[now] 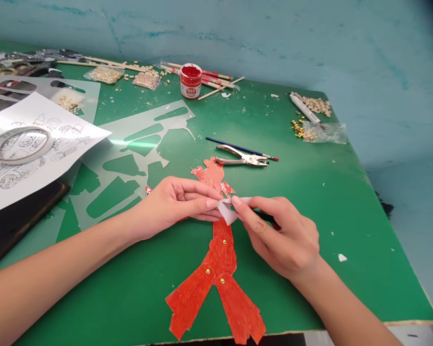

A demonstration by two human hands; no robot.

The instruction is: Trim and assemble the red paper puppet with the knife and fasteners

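Note:
A small white piece of paper or tape (228, 215) is pinched between the fingertips of my left hand (182, 199) and my right hand (283, 233). My right hand also has a dark slim tool (269, 218) lying under its fingers; its kind is mostly hidden. Beneath both hands lies a red jointed cut-out puppet (223, 259), its legs spread toward the table's front edge and gold fasteners at its joints. The hands cover its middle. Just beyond its head rest a silver hole punch (241, 157) and a blue paintbrush (234, 145) with a red tip.
An open jar of red paint (191, 82) stands at the back, near wooden sticks (222, 87). Cut translucent sheets (144, 125) spread on the left, beside a printed sheet (68, 127) bearing a tape roll (19, 139). Gold fasteners (299, 129) and a white marker (305, 108) lie back right.

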